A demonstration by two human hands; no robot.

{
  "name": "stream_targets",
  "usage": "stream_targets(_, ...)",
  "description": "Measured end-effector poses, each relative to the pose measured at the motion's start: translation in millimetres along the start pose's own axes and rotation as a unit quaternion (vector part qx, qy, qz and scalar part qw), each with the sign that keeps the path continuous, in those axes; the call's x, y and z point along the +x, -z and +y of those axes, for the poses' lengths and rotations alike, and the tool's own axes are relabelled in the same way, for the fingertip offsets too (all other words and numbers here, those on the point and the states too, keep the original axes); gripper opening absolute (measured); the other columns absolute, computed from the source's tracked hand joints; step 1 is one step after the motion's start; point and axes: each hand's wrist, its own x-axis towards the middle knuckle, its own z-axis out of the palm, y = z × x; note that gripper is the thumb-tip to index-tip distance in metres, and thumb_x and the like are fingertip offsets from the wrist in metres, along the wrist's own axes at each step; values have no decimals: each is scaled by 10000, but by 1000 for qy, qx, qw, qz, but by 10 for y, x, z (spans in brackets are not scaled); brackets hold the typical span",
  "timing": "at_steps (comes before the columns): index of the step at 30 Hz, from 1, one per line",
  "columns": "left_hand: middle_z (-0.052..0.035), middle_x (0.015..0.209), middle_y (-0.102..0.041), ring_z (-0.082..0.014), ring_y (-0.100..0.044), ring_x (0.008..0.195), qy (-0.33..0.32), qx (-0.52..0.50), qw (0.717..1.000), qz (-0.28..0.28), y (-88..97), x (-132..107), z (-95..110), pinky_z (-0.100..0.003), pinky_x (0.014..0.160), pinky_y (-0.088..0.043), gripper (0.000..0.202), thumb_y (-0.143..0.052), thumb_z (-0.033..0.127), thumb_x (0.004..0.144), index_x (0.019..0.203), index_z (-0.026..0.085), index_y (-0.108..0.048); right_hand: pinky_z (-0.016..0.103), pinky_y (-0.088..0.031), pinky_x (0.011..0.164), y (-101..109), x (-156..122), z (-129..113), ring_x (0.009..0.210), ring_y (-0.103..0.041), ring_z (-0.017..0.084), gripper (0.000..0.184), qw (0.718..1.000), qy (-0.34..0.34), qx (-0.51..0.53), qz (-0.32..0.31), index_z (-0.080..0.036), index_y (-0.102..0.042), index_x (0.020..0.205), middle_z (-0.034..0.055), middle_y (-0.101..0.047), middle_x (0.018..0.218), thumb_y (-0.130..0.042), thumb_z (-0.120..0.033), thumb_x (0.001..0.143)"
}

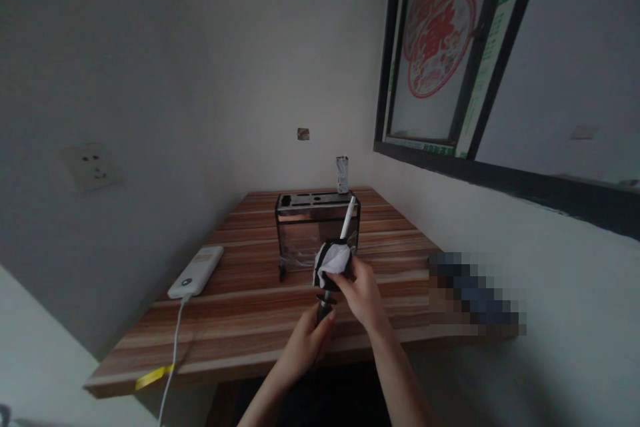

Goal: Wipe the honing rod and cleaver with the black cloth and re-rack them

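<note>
Tank (305, 240), contents unclear, stands beyond; left hand (309, 340) grips handle (323, 312), right hand (362, 285) pinches cloth (334, 257).

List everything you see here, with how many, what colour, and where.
Cloth: one, white and black, around the stick
Stick: one, white, slanting up from the cloth
Handle: one, dark, below the cloth
Tank: one, clear with dark frame, on the table
Packet: one, silvery, above the tank
Table: one, striped brown, centre
Power bank: one, white, table's left
Cable: one, white, from the power bank
Tape: one, yellow, table's front edge
Socket: one, pale, left wall
Picture: one, red, upper right
Pixelated patch: one, dark, right; contents unclear
Left hand: one, on the handle
Right hand: one, on the cloth
</note>
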Motion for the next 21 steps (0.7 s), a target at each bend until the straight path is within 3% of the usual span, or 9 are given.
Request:
stream_targets(7,105,540,-341,-44,-280,399,12,16,1000,-5,16,-6,-43,-168,368,-231,465,-510,580,811,985,149,-507,314,-528,739,183,272,-98,828,-681,236,221,998,41,-21,33,-162,-667,865,75,-735,876,-692,-330,723)
stream_targets(21,92,569,-353,-47,-289,423,19,50,999,-9,-2,-65,82,-177,376,-214,554,-518,630,778,1008,126,-533,341,-495,787,483,734,-292,836,-663,241,255,980,144,-74,118,-173,-695,867,60,-731,837,-660,-396,748)
